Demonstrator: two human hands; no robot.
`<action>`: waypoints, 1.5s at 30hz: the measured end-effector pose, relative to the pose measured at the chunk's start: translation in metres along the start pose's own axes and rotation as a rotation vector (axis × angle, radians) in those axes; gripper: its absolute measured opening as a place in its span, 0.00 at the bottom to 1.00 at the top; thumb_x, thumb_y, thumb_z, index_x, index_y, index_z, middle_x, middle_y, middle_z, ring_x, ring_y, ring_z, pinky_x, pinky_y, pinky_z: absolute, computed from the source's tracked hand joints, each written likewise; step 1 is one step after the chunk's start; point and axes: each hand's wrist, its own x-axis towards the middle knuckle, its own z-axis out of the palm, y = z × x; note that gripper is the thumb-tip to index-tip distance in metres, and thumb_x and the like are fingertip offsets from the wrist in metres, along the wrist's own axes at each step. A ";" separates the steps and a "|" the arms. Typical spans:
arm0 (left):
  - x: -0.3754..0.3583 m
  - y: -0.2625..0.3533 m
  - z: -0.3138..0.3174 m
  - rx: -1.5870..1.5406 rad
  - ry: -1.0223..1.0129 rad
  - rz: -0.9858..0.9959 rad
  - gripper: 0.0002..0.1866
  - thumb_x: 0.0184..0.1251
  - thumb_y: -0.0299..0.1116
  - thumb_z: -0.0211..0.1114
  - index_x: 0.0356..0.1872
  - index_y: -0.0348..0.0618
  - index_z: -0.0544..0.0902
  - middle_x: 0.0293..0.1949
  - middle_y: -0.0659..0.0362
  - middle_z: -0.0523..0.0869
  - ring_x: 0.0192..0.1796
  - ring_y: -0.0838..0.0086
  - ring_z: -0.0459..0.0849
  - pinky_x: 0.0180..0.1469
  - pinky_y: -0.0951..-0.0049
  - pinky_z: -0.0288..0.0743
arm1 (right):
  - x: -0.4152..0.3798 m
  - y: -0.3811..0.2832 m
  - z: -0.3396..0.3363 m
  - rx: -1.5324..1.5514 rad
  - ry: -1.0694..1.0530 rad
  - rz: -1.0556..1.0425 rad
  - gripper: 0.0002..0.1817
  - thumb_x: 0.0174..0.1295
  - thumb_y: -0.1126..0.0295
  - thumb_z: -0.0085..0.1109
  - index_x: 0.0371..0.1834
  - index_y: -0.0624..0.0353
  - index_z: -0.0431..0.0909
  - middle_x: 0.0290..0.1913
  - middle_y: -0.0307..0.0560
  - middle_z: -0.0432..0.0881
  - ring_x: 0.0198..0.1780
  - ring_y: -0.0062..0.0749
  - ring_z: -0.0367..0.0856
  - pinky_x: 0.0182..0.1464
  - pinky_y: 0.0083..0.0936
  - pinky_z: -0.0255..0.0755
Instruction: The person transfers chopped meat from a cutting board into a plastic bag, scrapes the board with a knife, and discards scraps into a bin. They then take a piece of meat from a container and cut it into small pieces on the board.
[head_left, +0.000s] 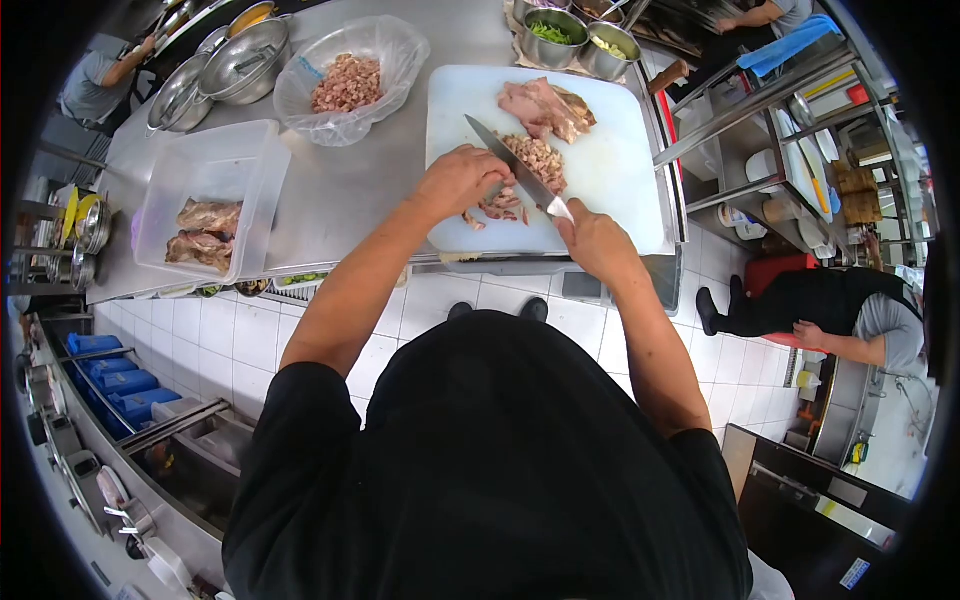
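Observation:
A white cutting board lies on the steel counter. My right hand is wrapped round the handle of a large knife, whose blade points up and left across the board. Just left of the blade, my left hand has its fingers curled down over strips of meat; its fingertips are partly hidden. Diced meat lies in a heap right of the blade. Behind that heap rests a larger piece of meat.
Left of the board stand a bag-lined bowl of diced meat, a clear tub holding meat pieces, and metal bowls. Small pots stand behind the board. One co-worker is at the right; others appear near the upper corners.

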 end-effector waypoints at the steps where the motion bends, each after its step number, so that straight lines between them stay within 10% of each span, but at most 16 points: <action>1: -0.002 0.001 -0.003 -0.007 -0.013 -0.012 0.05 0.69 0.36 0.68 0.42 0.52 0.89 0.42 0.63 0.89 0.50 0.63 0.84 0.55 0.64 0.80 | 0.000 -0.001 0.000 0.001 -0.001 0.001 0.19 0.76 0.57 0.51 0.56 0.61 0.73 0.34 0.68 0.86 0.39 0.67 0.86 0.44 0.57 0.79; 26: 0.003 0.004 -0.002 0.239 0.025 0.150 0.04 0.64 0.35 0.68 0.38 0.51 0.86 0.41 0.64 0.84 0.49 0.65 0.83 0.54 0.64 0.80 | 0.033 -0.023 0.009 -0.016 0.006 -0.036 0.18 0.74 0.58 0.53 0.54 0.61 0.75 0.40 0.67 0.87 0.43 0.66 0.87 0.48 0.55 0.80; 32: 0.007 0.011 -0.016 0.174 -0.056 0.008 0.07 0.65 0.36 0.69 0.41 0.49 0.87 0.44 0.61 0.85 0.52 0.63 0.83 0.55 0.63 0.79 | 0.029 -0.014 -0.017 0.088 0.145 -0.032 0.20 0.75 0.55 0.51 0.54 0.63 0.74 0.37 0.73 0.85 0.43 0.68 0.86 0.47 0.58 0.78; 33: 0.008 0.010 -0.014 0.152 -0.060 0.026 0.07 0.66 0.36 0.69 0.41 0.48 0.87 0.45 0.61 0.86 0.53 0.63 0.82 0.56 0.62 0.78 | 0.030 -0.008 -0.022 0.121 0.199 -0.095 0.24 0.78 0.52 0.47 0.51 0.67 0.73 0.27 0.68 0.84 0.29 0.63 0.86 0.36 0.53 0.79; 45: 0.020 0.032 0.001 0.131 -0.126 -0.328 0.14 0.64 0.43 0.71 0.46 0.51 0.90 0.41 0.54 0.90 0.46 0.57 0.87 0.52 0.59 0.80 | 0.045 -0.023 -0.025 -0.037 0.040 -0.041 0.22 0.75 0.55 0.51 0.59 0.63 0.74 0.39 0.70 0.87 0.45 0.64 0.87 0.49 0.55 0.79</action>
